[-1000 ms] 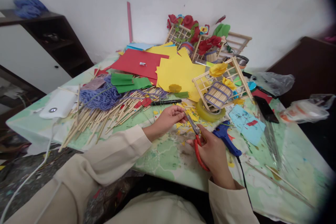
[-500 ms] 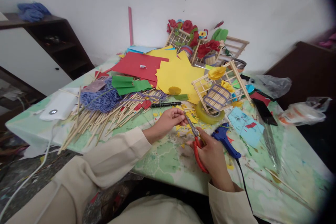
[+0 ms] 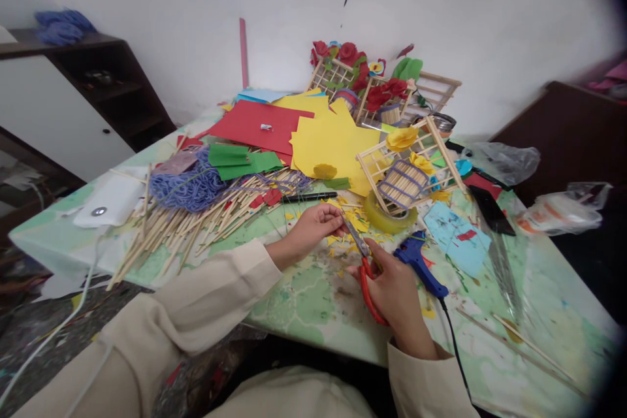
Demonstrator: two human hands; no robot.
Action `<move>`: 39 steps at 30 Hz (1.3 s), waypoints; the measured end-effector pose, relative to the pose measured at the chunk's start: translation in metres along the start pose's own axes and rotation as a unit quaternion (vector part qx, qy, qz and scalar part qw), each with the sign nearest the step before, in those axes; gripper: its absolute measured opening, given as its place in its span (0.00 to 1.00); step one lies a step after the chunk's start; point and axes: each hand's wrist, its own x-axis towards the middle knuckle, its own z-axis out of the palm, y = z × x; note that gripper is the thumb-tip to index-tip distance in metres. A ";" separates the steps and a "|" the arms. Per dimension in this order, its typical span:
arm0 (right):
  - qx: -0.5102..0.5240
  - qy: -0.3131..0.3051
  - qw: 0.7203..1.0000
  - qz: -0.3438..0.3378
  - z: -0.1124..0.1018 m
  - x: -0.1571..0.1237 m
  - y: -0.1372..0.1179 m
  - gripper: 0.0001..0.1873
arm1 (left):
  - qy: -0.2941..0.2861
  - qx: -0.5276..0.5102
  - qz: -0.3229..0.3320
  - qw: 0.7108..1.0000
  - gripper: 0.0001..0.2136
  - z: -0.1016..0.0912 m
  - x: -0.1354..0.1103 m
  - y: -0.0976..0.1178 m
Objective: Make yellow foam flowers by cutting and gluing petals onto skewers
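My right hand grips a pair of scissors by their red-orange handles. The blades point up and to the left and reach the fingertips of my left hand. Those left fingers are pinched together, and whatever they hold is too small or too hidden to make out. Yellow paper scraps lie scattered on the table just beyond the blades. Right beside my right hand rests a blue hot glue gun with a black cord. A roll of clear yellowish tape sits behind it.
Wooden sticks and purple yarn spread over the left of the table, near a white power bank. Red paper and yellow paper lie at the back. A stick frame with paper flowers leans behind the tape; a phone lies right.
The view has shifted very slightly. Both hands and the scissors keep almost the same pose, with the blades still at my left fingertips.
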 end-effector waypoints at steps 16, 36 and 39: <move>-0.014 0.011 1.000 0.003 0.001 0.000 0.000 0.29 | -0.005 -0.002 -0.003 1.000 0.13 0.000 -0.001 0.000; 0.015 0.013 1.000 0.011 0.001 -0.002 0.000 0.28 | -0.006 0.025 0.002 1.000 0.12 0.000 -0.002 0.003; 0.000 0.003 1.000 0.018 0.000 -0.001 0.000 0.28 | -0.007 0.026 0.001 1.000 0.12 -0.001 -0.001 0.003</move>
